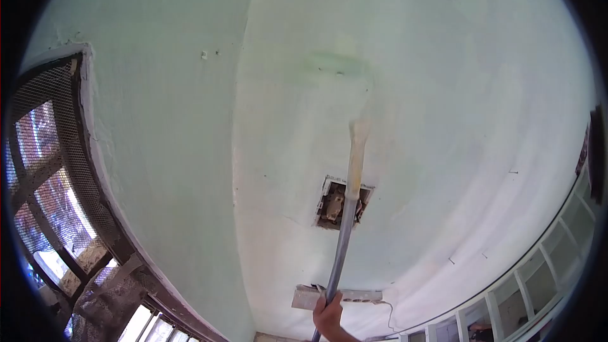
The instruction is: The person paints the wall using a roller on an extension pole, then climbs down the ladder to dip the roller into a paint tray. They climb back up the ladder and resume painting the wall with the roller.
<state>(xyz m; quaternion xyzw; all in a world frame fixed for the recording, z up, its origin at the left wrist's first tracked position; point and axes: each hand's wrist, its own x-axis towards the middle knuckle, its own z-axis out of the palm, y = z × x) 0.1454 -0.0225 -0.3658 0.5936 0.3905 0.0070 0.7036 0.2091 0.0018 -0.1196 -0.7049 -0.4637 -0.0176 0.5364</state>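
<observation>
My right hand (328, 318) enters at the bottom of the head view, its forearm slanting in from the lower right. Its fingers are wrapped round the grey pole of a long-handled paint roller (341, 250). A pale yellowish handle section forms the pole's upper part, and a thin frame curves from it to a blurred greenish roller head high on the wall. The roller head appears to be against the pale green and white wall (291, 145). My left hand is out of view.
Behind the pole, an open wall box (332, 206) holds debris. A socket panel (364, 296) with a cable sits near my hand. A mesh-covered window (47, 171) stands at left. White-framed compartments (493, 313) line the lower right. Nails (451, 261) protrude from the wall.
</observation>
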